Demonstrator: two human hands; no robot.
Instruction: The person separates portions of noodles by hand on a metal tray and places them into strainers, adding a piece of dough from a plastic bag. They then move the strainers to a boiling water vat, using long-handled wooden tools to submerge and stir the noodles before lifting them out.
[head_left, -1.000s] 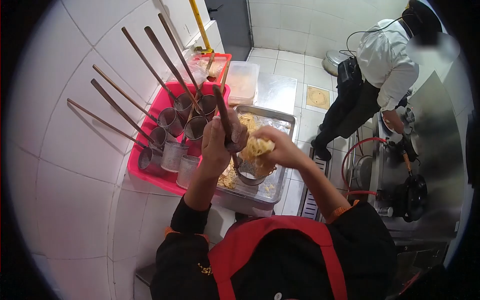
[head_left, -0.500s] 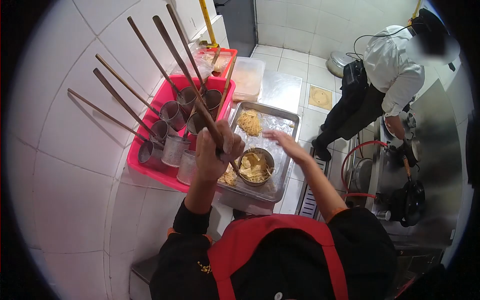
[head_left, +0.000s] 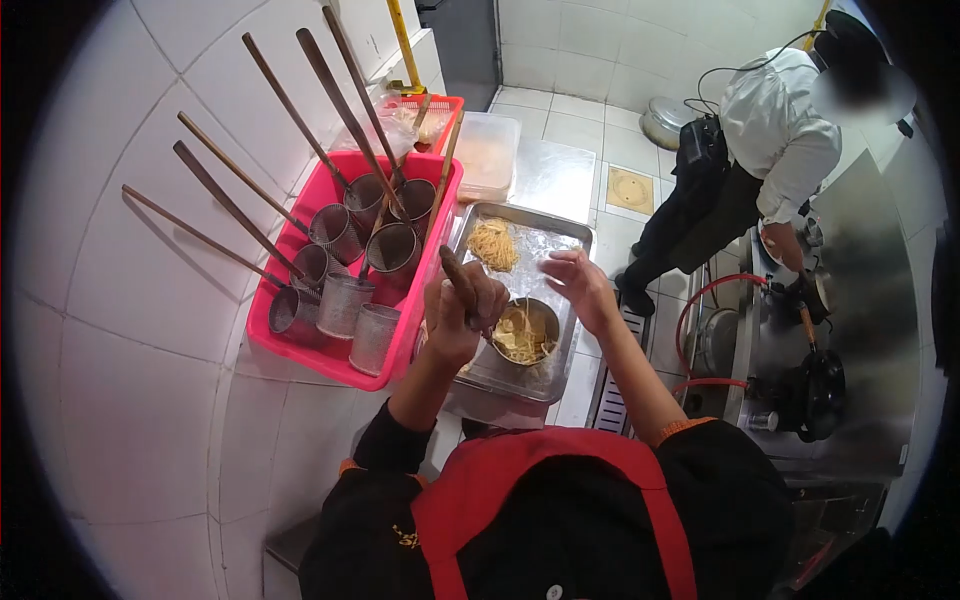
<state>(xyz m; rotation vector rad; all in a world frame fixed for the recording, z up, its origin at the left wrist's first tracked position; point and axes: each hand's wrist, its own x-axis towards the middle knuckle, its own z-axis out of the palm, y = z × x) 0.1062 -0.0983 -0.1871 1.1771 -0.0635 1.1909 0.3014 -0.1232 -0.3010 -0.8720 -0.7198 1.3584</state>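
While the left hand (head_left: 455, 315) is closed around the strainer handle (head_left: 462, 285), its basket (head_left: 524, 331) already holds noodles over the metal tray (head_left: 560, 225); the right hand (head_left: 578, 285) hovers spread, and one noodle pile (head_left: 494, 243) remains.

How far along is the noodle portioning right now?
Done: one strainer, gripped by the left hand, holds noodles. In hand: the right hand hovers open and empty above the tray. Left: a noodle pile on the tray and empty strainers in the red tub.

Left hand (head_left: 460, 310) fisted, right hand (head_left: 578, 285) spread.
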